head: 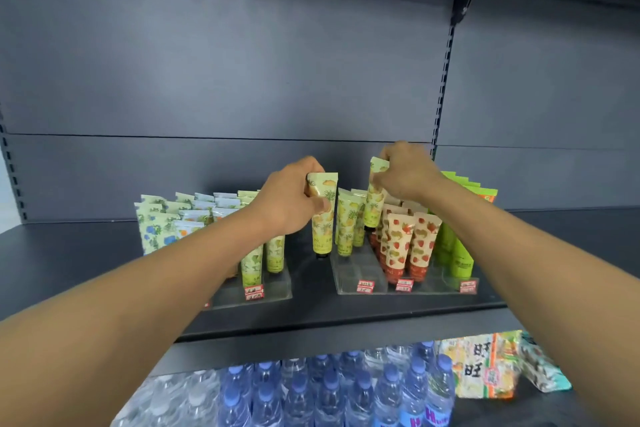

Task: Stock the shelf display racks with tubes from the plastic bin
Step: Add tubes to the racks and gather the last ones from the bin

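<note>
Two tubes [323,215], one per hand [289,199]

Dark grey back panel [242,62] rises behind a dark shelf [311,315].

Two bare forearms reach in, left hand [291,198] and right hand [401,170] ungloved (no sleeves or jewellery showing).

Pineapple-print tube [322,218]: yellow-green body, cream top, black cap. Second pineapple-print tube [374,198]: same yellow-green. Strawberry-print tubes [398,243]: cream with red berries. Plain tubes [460,253]: bright green. Blue-flower tubes [154,229]: pale green with blue blossoms. Price labels [365,286]: red and white. Shelf [69,253]: dark grey. Water bottles [329,392]: clear with blue caps.
</note>
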`<state>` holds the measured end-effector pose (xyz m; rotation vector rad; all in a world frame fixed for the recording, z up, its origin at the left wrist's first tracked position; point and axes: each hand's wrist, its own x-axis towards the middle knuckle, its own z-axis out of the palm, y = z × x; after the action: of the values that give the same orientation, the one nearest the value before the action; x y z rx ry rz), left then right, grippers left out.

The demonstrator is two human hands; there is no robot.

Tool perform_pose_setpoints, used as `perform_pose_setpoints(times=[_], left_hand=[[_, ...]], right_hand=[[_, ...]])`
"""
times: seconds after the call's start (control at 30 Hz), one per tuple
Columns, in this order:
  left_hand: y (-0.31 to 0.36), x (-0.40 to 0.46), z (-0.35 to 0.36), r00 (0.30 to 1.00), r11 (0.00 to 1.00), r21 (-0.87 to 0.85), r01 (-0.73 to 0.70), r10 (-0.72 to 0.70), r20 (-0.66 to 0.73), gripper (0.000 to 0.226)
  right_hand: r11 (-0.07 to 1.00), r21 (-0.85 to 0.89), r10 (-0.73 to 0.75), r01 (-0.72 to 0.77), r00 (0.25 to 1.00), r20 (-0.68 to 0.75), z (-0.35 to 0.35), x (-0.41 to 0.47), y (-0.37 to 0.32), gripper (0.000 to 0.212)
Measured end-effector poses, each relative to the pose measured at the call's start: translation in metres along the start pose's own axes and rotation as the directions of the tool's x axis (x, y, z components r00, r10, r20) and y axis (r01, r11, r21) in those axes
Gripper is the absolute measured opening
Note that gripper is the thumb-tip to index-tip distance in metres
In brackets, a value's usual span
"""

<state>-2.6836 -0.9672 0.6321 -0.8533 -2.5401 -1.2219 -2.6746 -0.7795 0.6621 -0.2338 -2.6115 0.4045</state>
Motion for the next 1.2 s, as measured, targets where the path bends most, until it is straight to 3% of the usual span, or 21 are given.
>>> perform_pose_setpoints(times=[0.3,0.5,0.83,1.13,1.2], left_hand=[[-0.013,0.018,0.0,0.998,0.998,0.044,-0.037,0.034,0.06,0.02],[-0.017,0.021,0.002,0.997,0.997,0.064,-0.042,0.037,0.072,0.019],[-0.014,0.021,0.003,0.993,0.993,0.082,-0.084,0.076,0.095,0.022],[-0.011,0.023,0.01,0.988,0.987,0.105,-0.124,0.113,0.107,0.022],[-0.009,0.025,0.013,0.987,0.986,0.107,-0.131,0.12,0.108,0.022]], right_hand=[[0.974,-0.221,0.055,-0.053,0.998,0.006,0.025,0.011,0.002,0.015],[0.974,-0.227,0.032,-0.021,0.998,0.045,0.036,0.017,0.005,0.008],[0.963,-0.267,-0.009,0.032,0.996,0.086,0.049,0.018,0.004,0.014],[0.975,-0.223,0.012,0.01,0.995,0.097,0.045,0.021,0.006,0.005],[0.987,-0.161,0.016,-0.003,0.997,0.081,0.04,0.022,0.008,0.012]])
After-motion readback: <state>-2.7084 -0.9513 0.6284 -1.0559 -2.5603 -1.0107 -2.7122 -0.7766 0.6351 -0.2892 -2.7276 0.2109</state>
